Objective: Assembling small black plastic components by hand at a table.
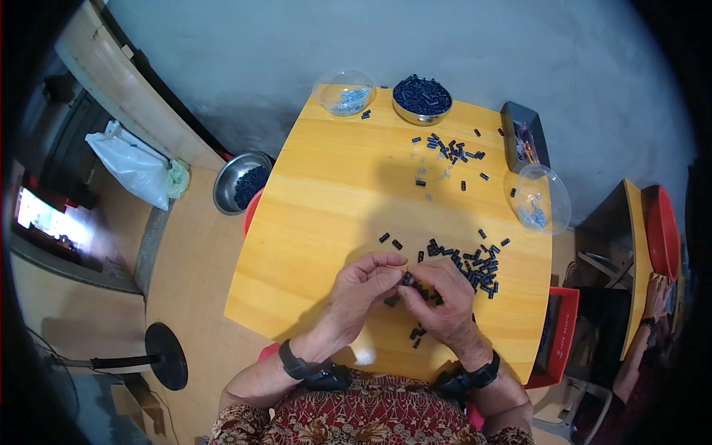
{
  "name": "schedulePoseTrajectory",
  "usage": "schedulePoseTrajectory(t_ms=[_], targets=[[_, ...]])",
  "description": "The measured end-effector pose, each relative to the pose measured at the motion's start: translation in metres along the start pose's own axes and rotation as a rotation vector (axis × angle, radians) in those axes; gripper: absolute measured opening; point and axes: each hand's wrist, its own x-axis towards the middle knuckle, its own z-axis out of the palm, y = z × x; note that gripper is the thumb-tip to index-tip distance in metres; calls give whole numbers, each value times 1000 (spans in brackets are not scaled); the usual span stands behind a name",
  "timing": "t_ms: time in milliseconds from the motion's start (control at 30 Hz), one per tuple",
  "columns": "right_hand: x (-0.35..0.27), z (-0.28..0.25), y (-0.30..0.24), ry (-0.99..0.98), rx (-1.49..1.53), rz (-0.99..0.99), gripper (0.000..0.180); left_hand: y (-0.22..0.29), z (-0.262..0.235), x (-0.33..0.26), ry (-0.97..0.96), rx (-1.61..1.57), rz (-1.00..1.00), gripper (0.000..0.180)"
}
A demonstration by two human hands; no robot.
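My two hands meet over the near part of the yellow wooden table (pixel 326 200). Between their fingertips is a small black plastic piece (pixel 407 278), short and blocky. My left hand (pixel 361 293) pinches it with thumb and forefinger, and my right hand (pixel 446 300) has its fingers closed on its other side. Fine details of the piece are too small to make out. A loose pile of similar black pieces (pixel 482 271) lies just beyond and right of my right hand, which partly covers some of them.
A far cluster of black pieces (pixel 454 152) lies among tiny clear bits. Along the edges stand a metal bowl (pixel 421 119) of black pieces, two clear tubs (pixel 317 96) (pixel 562 204) with small bits, and a dark tray (pixel 512 141). A co-worker's hand (pixel 656 298) shows at right.
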Motion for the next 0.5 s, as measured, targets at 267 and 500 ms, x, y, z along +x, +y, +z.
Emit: schedulePoseTrajectory(t_ms=[267, 500], targets=[[-3, 2, -10, -37, 98, -2, 29, -9, -4, -14, -3, -4, 103, 28], [-9, 6, -20, -73, 43, -120, 29, -16, -12, -29, -12, 32, 200, 29]])
